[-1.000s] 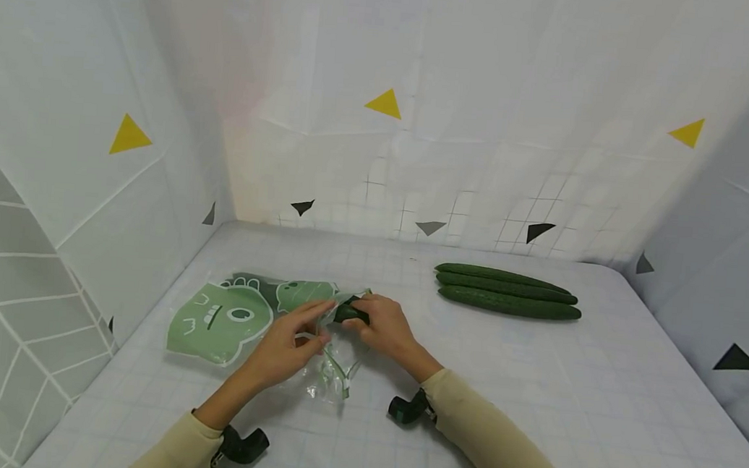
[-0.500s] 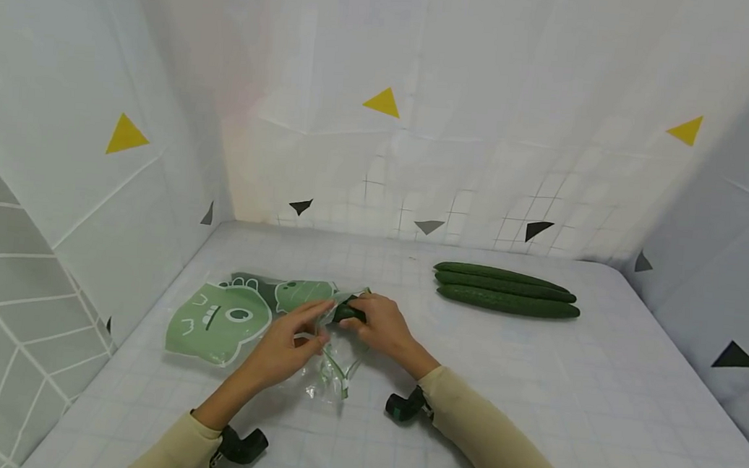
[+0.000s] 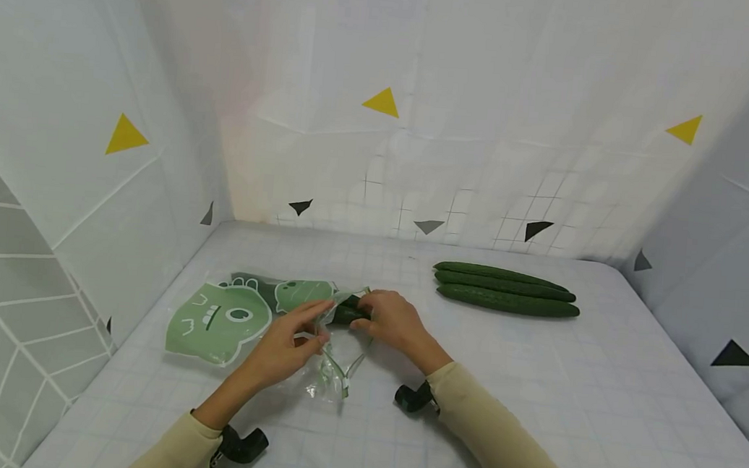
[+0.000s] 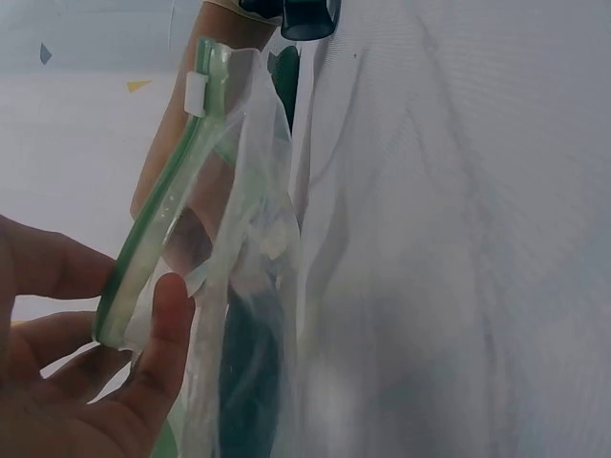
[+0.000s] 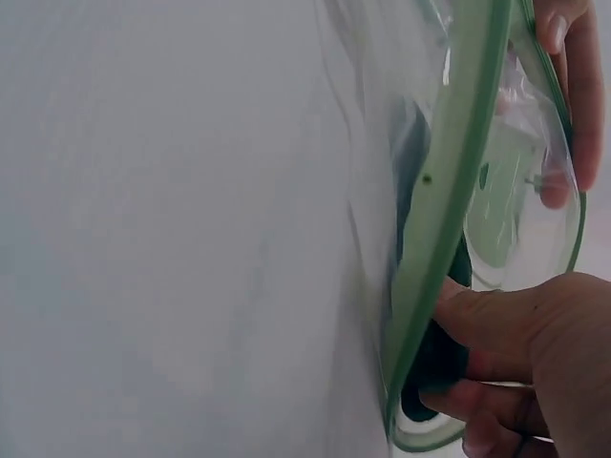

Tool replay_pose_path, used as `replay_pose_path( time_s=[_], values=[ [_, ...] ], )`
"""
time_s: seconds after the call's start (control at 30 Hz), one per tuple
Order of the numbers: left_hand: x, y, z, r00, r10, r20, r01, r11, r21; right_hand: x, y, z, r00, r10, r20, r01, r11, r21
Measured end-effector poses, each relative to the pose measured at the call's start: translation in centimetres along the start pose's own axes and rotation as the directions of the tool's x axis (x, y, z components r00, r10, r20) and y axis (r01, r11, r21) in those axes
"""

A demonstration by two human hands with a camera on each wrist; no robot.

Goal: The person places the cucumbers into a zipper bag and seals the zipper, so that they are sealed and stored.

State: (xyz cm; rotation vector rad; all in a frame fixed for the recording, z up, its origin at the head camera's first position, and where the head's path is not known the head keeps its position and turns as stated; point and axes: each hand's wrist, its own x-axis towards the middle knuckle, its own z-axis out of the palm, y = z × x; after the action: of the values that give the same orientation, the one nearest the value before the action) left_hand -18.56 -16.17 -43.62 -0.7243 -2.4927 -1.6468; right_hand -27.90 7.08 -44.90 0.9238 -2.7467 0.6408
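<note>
A clear zip bag printed with a green cartoon creature (image 3: 221, 321) lies on the table, its green-edged mouth toward the right. My left hand (image 3: 285, 347) holds the rim of that mouth; in the left wrist view the green zip strip (image 4: 158, 205) with its white slider runs between the fingers. Dark green cucumbers lie inside the bag. At the mouth my right hand (image 3: 395, 326) holds the end of a cucumber (image 3: 348, 316), fingers on one side and thumb on the other. The right wrist view shows this cucumber (image 5: 437, 367) within the green rim, partly covered by the fingers.
Three more cucumbers (image 3: 507, 301) lie side by side at the back right of the white table (image 3: 533, 390). White cloth walls with yellow and black triangles stand behind and on both sides. A black wrist camera (image 3: 244, 445) hangs under the left sleeve.
My right hand has shifted a little to the right at the bag mouth, and more of the cucumber ends shows there. The left hand and the bag have stayed in place.
</note>
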Motion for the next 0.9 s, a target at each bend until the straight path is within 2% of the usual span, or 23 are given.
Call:
replay_pose_path(
  time_s=[0.27, 0.47, 0.6, 0.7, 0.9],
  values=[
    [0.1, 0.0, 0.1, 1.0, 0.007, -0.003, -0.007, 1.0, -0.018, -0.4, 0.2, -0.9, 0.999, 0.018, 0.039, -0.018, 1.0, 0.019],
    [0.1, -0.1, 0.1, 1.0, 0.007, -0.002, -0.007, 1.0, -0.011, -1.2, 0.6, -2.3, 0.996, -0.045, 0.076, 0.04, 0.997, 0.067],
    [0.0, 0.0, 0.0, 1.0, 0.009, -0.008, -0.009, 1.0, -0.001, -1.6, 1.5, -3.1, 0.994, -0.1, 0.046, 0.092, 0.985, 0.148],
    [-0.1, 0.1, 0.0, 1.0, 0.009, -0.008, -0.009, 1.0, -0.005, -1.9, 2.2, -3.7, 0.992, -0.126, 0.001, 0.122, 0.964, 0.238],
    [-0.1, 0.2, 0.0, 1.0, 0.009, -0.002, -0.009, 1.0, -0.01, -2.7, 3.1, -5.4, 0.995, -0.096, -0.039, 0.104, 0.938, 0.33]
  ],
)
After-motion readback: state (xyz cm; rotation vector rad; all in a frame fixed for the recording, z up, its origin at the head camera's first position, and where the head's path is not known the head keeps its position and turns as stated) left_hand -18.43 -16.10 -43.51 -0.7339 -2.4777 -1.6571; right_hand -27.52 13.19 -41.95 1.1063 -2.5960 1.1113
